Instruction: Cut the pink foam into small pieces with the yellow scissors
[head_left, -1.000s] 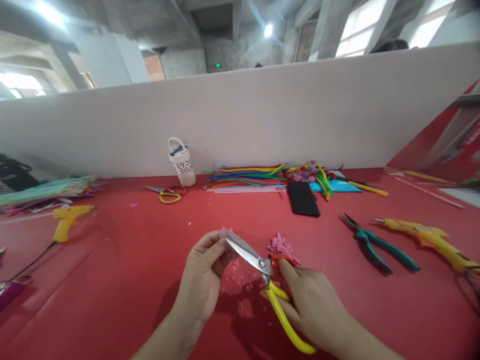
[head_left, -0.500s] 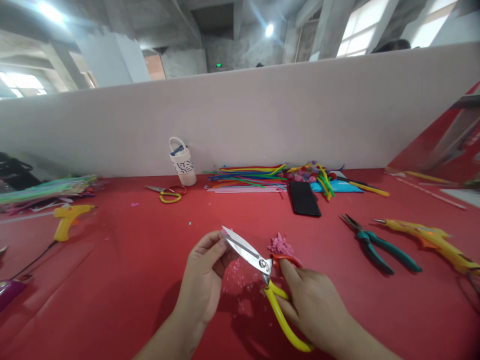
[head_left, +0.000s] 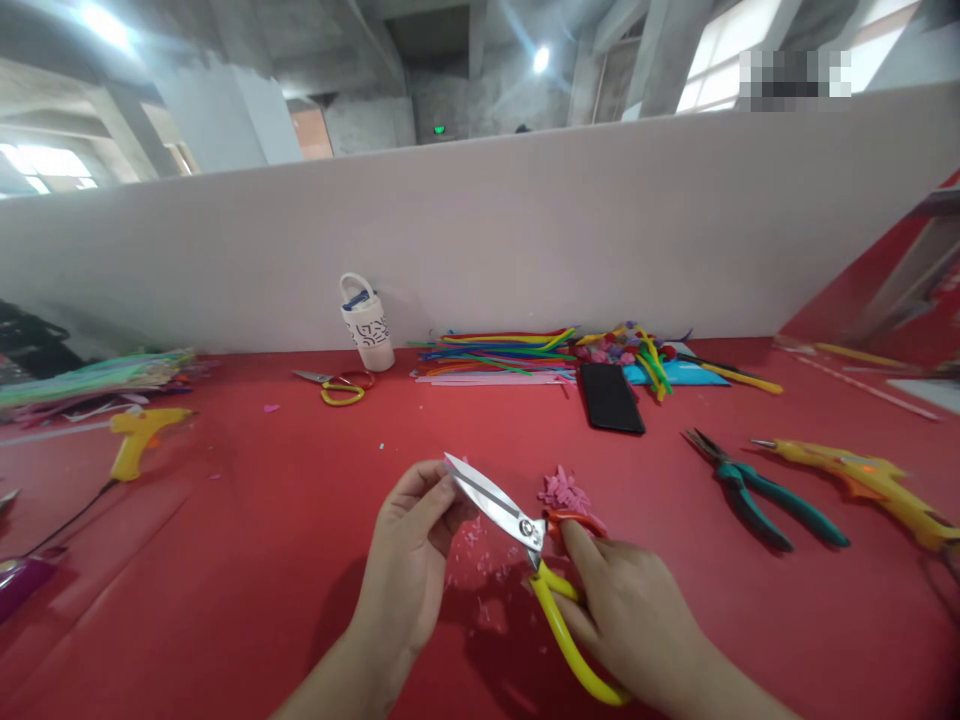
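My right hand (head_left: pixel 637 605) grips a pair of scissors (head_left: pixel 491 502) with one red and one yellow handle. The blades look closed or nearly so and point up and to the left. Their tip meets the fingertips of my left hand (head_left: pixel 405 555), whose thumb and fingers are pinched together. A bit of pink material (head_left: pixel 448 461) peeks out at those fingertips, mostly hidden by the blade and fingers. Beyond the scissors lies a small heap of pink cut pieces (head_left: pixel 564 491). Tiny pink scraps (head_left: pixel 480 560) are scattered on the red tabletop (head_left: pixel 262 580) between my hands.
At right lie green-handled pliers (head_left: pixel 765 490) and a yellow glue gun (head_left: pixel 862 475). A phone (head_left: pixel 611 398) and coloured pipe cleaners (head_left: pixel 495 352) lie at the back, near a white tumbler (head_left: pixel 367 330) and other scissors (head_left: pixel 337 386). Another glue gun (head_left: pixel 139 440) is at left.
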